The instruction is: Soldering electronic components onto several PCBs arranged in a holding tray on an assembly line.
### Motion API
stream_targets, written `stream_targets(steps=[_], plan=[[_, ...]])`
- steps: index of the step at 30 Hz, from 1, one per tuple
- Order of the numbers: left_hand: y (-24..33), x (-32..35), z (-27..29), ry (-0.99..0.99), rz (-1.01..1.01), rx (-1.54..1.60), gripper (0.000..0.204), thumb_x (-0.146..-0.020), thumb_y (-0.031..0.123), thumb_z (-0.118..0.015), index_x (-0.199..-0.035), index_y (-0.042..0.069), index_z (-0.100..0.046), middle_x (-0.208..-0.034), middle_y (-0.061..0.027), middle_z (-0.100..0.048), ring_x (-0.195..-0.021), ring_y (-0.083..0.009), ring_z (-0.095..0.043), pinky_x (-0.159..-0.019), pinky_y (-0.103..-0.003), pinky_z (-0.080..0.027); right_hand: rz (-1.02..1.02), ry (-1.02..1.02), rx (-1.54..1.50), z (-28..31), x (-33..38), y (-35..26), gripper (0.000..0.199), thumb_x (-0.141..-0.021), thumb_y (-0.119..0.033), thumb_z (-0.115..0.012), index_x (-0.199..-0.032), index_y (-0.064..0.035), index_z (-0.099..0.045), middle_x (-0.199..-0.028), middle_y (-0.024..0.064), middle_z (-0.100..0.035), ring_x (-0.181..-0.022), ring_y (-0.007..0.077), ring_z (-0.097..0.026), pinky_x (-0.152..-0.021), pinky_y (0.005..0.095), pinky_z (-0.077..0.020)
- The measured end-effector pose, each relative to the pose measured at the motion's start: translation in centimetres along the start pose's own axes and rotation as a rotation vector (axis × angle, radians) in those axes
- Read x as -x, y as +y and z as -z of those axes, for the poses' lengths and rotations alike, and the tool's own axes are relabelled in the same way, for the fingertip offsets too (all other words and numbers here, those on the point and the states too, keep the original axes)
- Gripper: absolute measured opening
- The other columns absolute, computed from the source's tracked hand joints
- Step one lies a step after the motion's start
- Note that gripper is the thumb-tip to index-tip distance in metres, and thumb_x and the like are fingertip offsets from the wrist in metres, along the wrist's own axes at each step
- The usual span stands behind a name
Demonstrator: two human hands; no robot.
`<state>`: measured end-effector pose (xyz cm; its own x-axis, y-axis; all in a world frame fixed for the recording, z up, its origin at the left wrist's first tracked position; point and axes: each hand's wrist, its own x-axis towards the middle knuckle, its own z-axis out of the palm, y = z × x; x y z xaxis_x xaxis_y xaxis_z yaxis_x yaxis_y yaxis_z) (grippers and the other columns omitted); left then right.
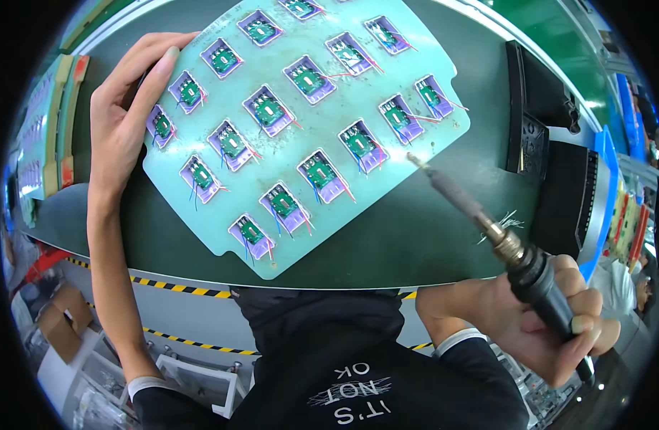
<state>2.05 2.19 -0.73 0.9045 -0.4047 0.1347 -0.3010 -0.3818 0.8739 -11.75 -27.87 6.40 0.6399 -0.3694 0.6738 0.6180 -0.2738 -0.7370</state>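
Observation:
A pale green assembly panel (276, 159) lies tilted across the work surface, its upper edge cut off by the view. Set into it are rows of purple housings, each with a small green circuit board (319, 172) and thin red, blue and dark wires. My left hand (123, 118) grips the panel's upper left edge, part of the fingers hidden behind it. In my right hand (559, 322) is a soldering iron (541, 287), held by its black handle. Its tip points up and left, close to the panel's right edge near a housing; whether it touches the panel I cannot tell.
Loose wire bits (505, 226) lie on the dark green table (430, 229) right of the iron. Black stands or boxes (567, 193) occupy the right side, beside a blue-edged bin. More panels (46, 136) stand stacked at the left. A cardboard box (63, 322) sits below the table's left end.

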Motion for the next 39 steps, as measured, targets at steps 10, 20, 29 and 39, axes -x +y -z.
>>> stream_targets(steps=[10,20,29,39], plan=[[0.7,-1.7,-0.2,-0.018,-0.024,-0.039,0.024,-0.091,0.008,-0.05,-0.107,-0.007,-0.06,-0.107,-0.0096,-0.059,-0.096,-0.0128,-0.054,-0.085,-0.021,-0.04,0.0,-0.252,-0.027,0.7,1.0,-0.5,0.021,-0.084,-0.028,-0.048,-0.085,-0.0078,-0.043,-0.051,0.0005,-0.034,-0.039,0.012,-0.033,-0.048,0.028,-0.0257],[-0.5,-0.7,-1.5,-0.01,-0.085,0.009,0.024,-0.092,0.01,-0.05,-0.106,-0.006,-0.06,-0.104,-0.0081,-0.059,-0.092,-0.0123,-0.055,-0.08,-0.021,-0.041,0.044,-0.43,-0.023,-1.0,1.7,0.1,0.022,-0.085,-0.026,-0.049,-0.081,-0.0077,-0.039,-0.051,0.0017,-0.038,-0.037,0.0143,-0.039,-0.038,0.0265,-0.0309],[-0.7,0.2,-1.6,-0.031,-0.038,-0.015,0.026,-0.092,0.011,-0.049,-0.108,-0.006,-0.059,-0.109,-0.0098,-0.057,-0.1,-0.0139,-0.054,-0.086,-0.022,-0.039,0.048,-0.547,0.019,-1.5,2.5,0.5,0.022,-0.085,-0.023,-0.056,-0.081,-0.0055,-0.042,-0.048,0.0013,-0.04,-0.035,0.0137,-0.04,-0.037,0.0256,-0.0296],[-1.1,0.7,-1.7,-0.042,-0.043,0.002,0.025,-0.092,0.011,-0.048,-0.108,-0.005,-0.059,-0.109,-0.0095,-0.058,-0.1,-0.0144,-0.054,-0.086,-0.022,-0.039,0.021,-0.539,0.018,-1.7,2.9,0.5,0.022,-0.082,-0.02,-0.063,-0.081,-0.0036,-0.049,-0.047,0.0011,-0.043,-0.036,0.0135,-0.041,-0.036,0.0237,-0.0312]])
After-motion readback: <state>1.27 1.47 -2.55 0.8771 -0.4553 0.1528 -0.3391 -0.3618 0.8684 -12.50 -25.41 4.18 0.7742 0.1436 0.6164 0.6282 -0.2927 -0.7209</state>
